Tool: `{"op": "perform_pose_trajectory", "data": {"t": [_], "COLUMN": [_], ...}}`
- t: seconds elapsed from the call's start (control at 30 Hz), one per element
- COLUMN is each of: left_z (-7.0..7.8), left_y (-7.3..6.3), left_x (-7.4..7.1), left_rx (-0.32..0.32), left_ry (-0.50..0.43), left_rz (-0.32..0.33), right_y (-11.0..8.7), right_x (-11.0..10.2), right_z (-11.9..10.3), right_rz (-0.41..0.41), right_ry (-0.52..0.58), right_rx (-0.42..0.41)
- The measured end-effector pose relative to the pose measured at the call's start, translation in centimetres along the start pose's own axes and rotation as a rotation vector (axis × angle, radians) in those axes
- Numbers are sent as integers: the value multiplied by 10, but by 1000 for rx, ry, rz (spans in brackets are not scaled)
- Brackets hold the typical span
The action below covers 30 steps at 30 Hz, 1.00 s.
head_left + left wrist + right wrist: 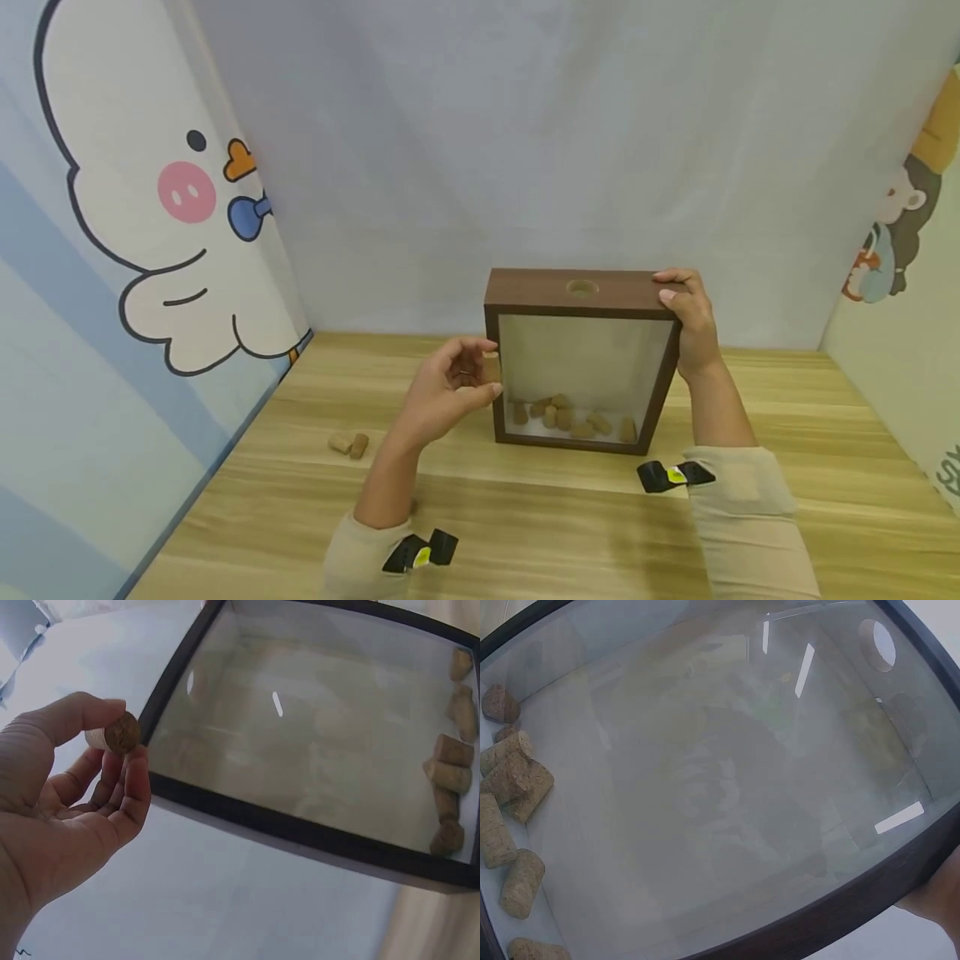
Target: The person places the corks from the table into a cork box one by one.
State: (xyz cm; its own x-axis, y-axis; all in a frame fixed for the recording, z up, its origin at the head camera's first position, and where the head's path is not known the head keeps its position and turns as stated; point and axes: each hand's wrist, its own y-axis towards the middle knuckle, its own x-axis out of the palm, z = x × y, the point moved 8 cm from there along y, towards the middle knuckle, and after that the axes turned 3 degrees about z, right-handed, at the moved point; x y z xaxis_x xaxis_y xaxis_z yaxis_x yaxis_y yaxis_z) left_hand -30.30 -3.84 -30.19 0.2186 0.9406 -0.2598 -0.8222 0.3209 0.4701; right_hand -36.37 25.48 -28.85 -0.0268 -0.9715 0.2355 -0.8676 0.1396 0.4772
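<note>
A cork (122, 733) is pinched between the thumb and fingers of my left hand (447, 387), just beside the left edge of a brown wooden box (525, 288). This shallow box stands upright, with a clear front pane and a round hole (582, 288) in its top. My right hand (693, 321) grips the box's top right corner, thumb and fingers lying on the top face. Behind the pane, several corks (564, 418) lie along the bottom. The right wrist view shows corks (523, 883) inside too, and only a little of the right hand.
Two loose corks (349, 445) lie on the wooden table (525, 517) to the left of my left hand. Part of another small brown thing shows beside the left forearm. A pale curtain (525, 150) hangs behind the box, and printed cartoon panels stand at both sides.
</note>
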Motion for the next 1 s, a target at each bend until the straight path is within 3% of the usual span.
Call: {"op": "perform_pose_trajectory", "data": {"t": [0.13,0.4,0.67,0.87,1.0], "left_z": [15,62,57,65,56], "left_y": [10,20,45,65,81], "left_x": [4,17,28,31,38], "left_rx": [62,148,190,142,118], "left_ry": [11,-19,-33,6,27], "left_rz": [8,40,73,128,133], "right_y": [0,-3,-2,-1,-4], "right_x": [-2,-5,-4,-4,-4], "right_z": [1,5,4,3,5], "right_rz": [11,11,7,19,17], "right_ry": [8,4,12,1,-6], "right_rx": [-13,-3,-5,-4,10]}}
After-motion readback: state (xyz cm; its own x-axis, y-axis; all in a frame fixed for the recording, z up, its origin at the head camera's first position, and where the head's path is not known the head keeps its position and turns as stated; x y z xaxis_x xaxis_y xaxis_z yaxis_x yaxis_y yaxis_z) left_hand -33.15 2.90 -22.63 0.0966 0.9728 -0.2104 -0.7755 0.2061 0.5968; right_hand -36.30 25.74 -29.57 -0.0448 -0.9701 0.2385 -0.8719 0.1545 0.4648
